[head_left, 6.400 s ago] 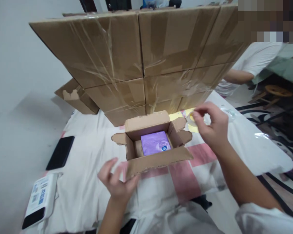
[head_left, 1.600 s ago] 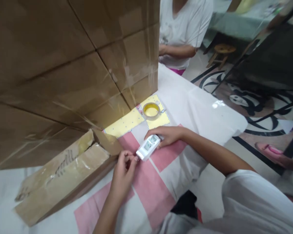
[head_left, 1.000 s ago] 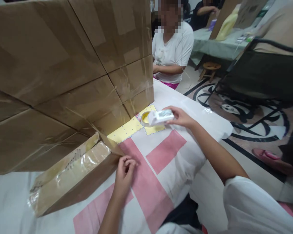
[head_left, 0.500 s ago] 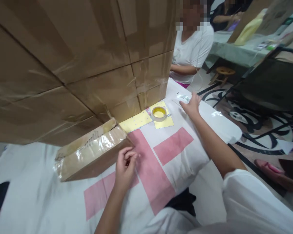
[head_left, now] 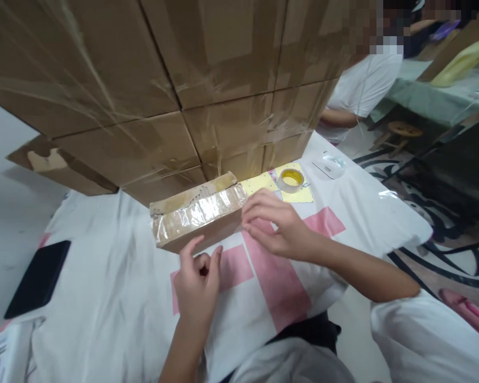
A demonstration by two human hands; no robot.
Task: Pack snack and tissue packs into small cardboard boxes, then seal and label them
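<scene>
In front of me a narrow cardboard box (head_left: pixel 201 210) with shiny clear tape on top lies along the base of the stacked cartons. My left hand (head_left: pixel 197 274) is just in front of it, thumb and forefinger apart and the other fingers curled; nothing shows in it. At the box's right end is my right hand (head_left: pixel 277 223), its thumb and fingertips drawn together in a pinch. Whatever they may hold is too small or hidden to make out. Behind this hand, a roll of clear tape (head_left: pixel 290 181) rests on yellow dotted paper (head_left: pixel 303 196).
Tall taped cartons (head_left: pixel 231 125) fill the far side. A clear packet (head_left: pixel 330 164) lies toward the right on the white and pink cloth (head_left: pixel 115 298). A flat black object (head_left: pixel 38 279) is at left, and a person in a white shirt (head_left: pixel 359 90) is beyond the cartons.
My right hand has come back from the clear packet to the narrow box's right end. My left hand's thumb and forefinger have spread apart. The view has turned left.
</scene>
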